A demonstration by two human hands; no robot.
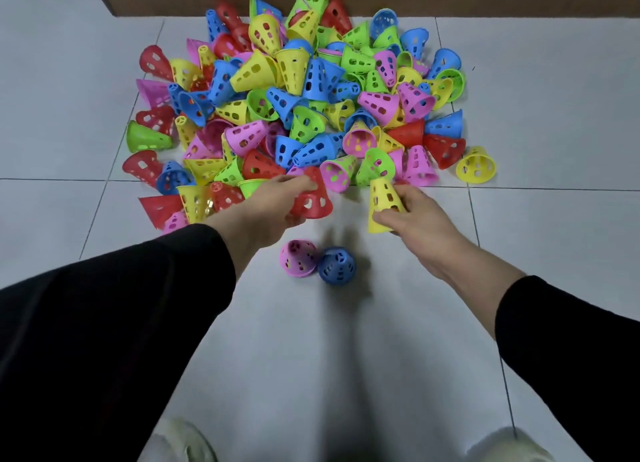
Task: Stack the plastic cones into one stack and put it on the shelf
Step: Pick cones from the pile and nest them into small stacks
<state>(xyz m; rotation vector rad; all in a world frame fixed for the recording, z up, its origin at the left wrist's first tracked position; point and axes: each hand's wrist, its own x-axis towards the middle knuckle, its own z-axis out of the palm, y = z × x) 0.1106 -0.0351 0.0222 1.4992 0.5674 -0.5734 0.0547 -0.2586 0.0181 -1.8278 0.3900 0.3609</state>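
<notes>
Two loose cones [318,262] before the pile [298,91].

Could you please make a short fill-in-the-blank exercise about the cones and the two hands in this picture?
1. The left hand holds a cone of ____ colour.
2. The right hand holds a cone of ____ colour.
3. Apart from the big pile, a pink cone touches a ____ cone on the floor.
4. Both arms wear ____ sleeves.

Missing words: red; yellow; blue; black
</notes>
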